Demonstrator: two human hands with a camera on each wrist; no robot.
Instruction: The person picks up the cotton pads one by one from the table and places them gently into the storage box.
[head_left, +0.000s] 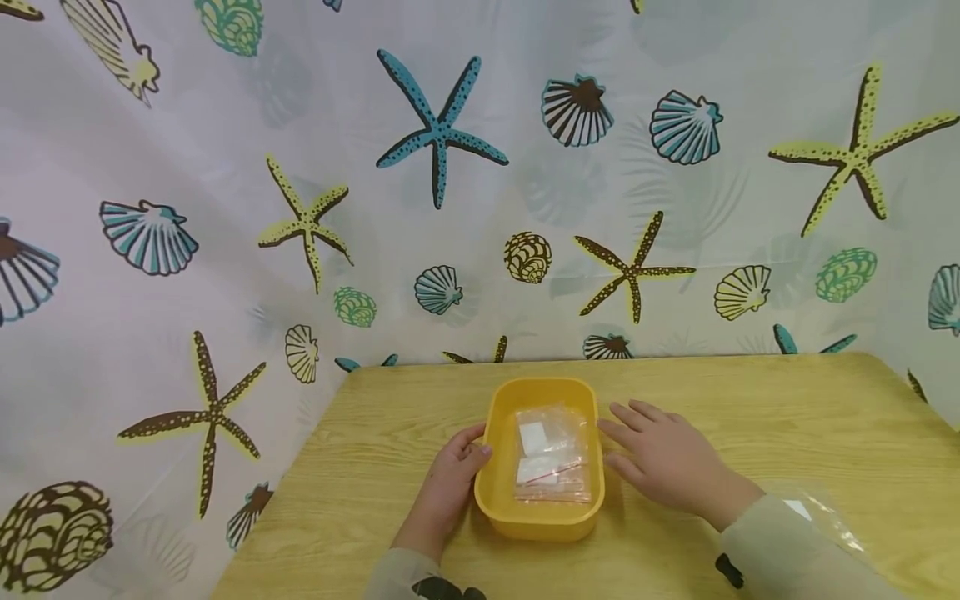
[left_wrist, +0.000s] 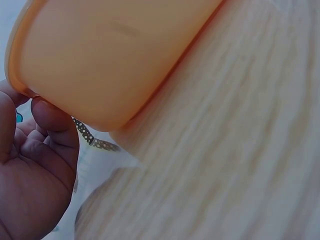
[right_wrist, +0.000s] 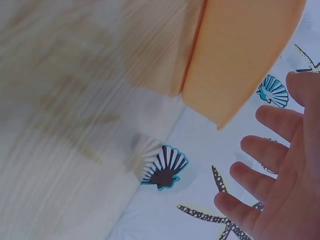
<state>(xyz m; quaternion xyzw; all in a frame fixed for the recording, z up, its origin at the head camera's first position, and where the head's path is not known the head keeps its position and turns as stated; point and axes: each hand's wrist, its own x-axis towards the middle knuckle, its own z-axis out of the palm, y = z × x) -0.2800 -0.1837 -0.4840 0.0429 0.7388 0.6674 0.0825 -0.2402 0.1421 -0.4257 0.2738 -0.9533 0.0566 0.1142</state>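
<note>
A yellow plastic tub [head_left: 538, 528] stands on the wooden table in the head view. Inside it lie clear zip bags [head_left: 568, 433] holding white pieces; how many bags there are I cannot tell. My left hand [head_left: 448, 482] holds the tub's left rim between thumb and fingers. The left wrist view shows that thumb [left_wrist: 52, 117] pressed against the tub's wall [left_wrist: 110, 65]. Off the tub's right side, my right hand [head_left: 667, 460] has its fingers spread and holds nothing. A gap shows between its fingers [right_wrist: 257, 182] and the tub [right_wrist: 235, 55] in the right wrist view.
Beside my right sleeve [head_left: 787, 550] another clear bag [head_left: 832, 518] with a white piece lies on the table [head_left: 390, 433], partly hidden by the sleeve. A white curtain [head_left: 480, 250] printed with starfish and shells hangs behind the table and along its left side.
</note>
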